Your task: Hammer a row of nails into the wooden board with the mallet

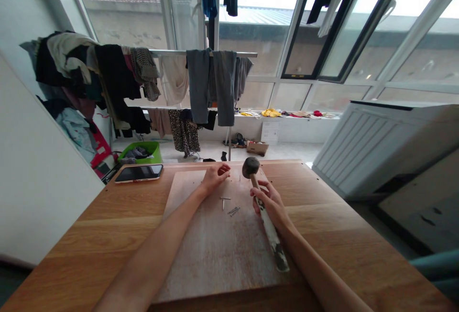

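Observation:
My right hand [269, 202] is wrapped around the pale, paint-worn handle of a rubber mallet [268, 228]. The mallet's dark head [250, 167] is raised over the far part of a worn wooden board [211, 254]. My left hand [216, 175] rests by the board's far edge, its fingers curled in; whatever they hold, if anything, is hidden. Between my hands, a thin upright nail [240, 177] appears to stand in the board. Nearer to me, two nails [224, 200] lie in a T shape, with a small group of nails [234, 212] beside them.
The board lies on a wooden table [118, 240]. A phone [139, 173] lies at the table's far left corner. Beyond stand a green basket [143, 151] with cloth in it and a drying rack [247, 55] hung with clothes. A white ribbed cabinet [358, 144] is at the right.

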A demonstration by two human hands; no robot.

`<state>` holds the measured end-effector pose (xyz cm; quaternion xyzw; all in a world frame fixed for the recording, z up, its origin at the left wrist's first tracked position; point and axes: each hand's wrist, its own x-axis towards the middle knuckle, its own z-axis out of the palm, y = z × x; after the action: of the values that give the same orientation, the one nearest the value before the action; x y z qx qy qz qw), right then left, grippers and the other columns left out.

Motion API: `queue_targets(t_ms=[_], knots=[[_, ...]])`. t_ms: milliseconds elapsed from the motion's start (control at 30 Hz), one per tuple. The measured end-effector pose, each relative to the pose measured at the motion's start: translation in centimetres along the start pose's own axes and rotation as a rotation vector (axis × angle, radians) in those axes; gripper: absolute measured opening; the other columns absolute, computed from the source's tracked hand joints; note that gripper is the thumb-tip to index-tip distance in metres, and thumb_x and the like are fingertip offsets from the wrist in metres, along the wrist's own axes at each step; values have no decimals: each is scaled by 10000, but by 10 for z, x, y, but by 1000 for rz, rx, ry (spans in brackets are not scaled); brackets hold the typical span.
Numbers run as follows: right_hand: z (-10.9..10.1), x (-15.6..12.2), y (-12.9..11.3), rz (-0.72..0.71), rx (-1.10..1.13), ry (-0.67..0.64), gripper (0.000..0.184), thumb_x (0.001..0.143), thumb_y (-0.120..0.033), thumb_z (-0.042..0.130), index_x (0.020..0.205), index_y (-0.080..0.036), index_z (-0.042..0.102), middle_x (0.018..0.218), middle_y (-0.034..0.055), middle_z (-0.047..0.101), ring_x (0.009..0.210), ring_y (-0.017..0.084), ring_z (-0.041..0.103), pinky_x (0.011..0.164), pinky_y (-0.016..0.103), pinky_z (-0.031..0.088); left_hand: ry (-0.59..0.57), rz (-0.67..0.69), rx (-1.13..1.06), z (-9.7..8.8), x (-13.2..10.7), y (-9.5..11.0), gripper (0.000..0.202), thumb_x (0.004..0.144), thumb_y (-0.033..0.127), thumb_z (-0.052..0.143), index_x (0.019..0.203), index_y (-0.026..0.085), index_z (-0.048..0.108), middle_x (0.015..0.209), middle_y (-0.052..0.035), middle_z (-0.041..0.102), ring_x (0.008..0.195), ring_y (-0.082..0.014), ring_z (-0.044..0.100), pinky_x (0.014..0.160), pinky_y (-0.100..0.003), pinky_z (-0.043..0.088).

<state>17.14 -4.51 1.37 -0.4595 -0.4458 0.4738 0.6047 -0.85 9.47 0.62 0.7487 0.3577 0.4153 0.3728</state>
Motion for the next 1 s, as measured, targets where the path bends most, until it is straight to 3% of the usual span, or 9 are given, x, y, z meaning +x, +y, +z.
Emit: queue_targets(t_ms=[133,300,400,667,800,1000], knots=[[0,0,0,-11,9,-8,422,791,-478,724,1053,-228,506,775,-45,633,372,72,489,312,209,363,6,107,191,-1,-4,-1,108,798,129,614,883,143,679,766,-15,689,677,-125,634,671,-228,504],[0,0,0,1,20,-10,430,787,-477,732,1051,-230,499,769,-51,624,372,73,489,302,208,372,-158,255,432,-9,-10,3,145,771,40,595,807,144,690,805,-38,682,759,-152,611,748,-255,482],[1,0,-1,-2,20,-10,431,786,-479,733,1049,-230,501,768,-50,623,373,76,492,297,211,375,-191,274,491,-10,-12,6,151,780,41,592,814,145,695,842,-53,669,800,-168,609,768,-261,480],[0,0,0,-9,-11,-20,436,795,-480,722,1070,-226,498,776,-47,625,368,74,490,290,205,364,-157,202,343,8,-8,3,157,795,55,580,854,147,693,807,-31,676,728,-137,618,708,-238,495],[2,3,-3,-12,-19,-25,423,795,-464,724,1062,-220,504,777,-42,630,371,74,492,299,204,363,-96,141,222,12,-7,-4,246,789,57,605,1006,150,675,788,-8,696,705,-122,635,693,-231,505],[20,9,-14,-35,42,5,371,798,-424,705,1026,-221,494,784,-40,634,384,71,497,321,205,362,-55,120,138,11,-5,-8,279,742,71,677,1006,154,649,782,2,713,650,-103,621,652,-218,505]])
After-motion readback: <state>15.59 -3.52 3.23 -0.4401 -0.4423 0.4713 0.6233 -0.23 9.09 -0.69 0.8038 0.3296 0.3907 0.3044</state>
